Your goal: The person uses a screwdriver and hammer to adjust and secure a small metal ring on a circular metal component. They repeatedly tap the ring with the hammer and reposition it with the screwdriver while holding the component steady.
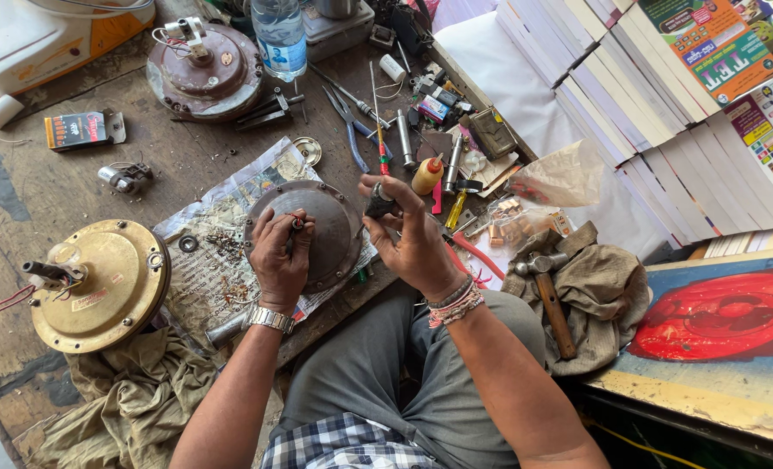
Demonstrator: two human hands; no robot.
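Observation:
A round grey metal motor cover lies on a sheet of newspaper on the workbench. Over its left side my left hand, with a metal watch on the wrist, pinches a small ring-shaped part with a red mark at the fingertips. My right hand, with beaded bracelets on the wrist, is held over the cover's right edge. It grips a small dark metal part between thumb and fingers.
A brass-coloured motor housing sits at the left, a brown one at the back beside a water bottle. Pliers, screwdrivers and small parts litter the middle. A hammer lies on a rag; stacked books stand right.

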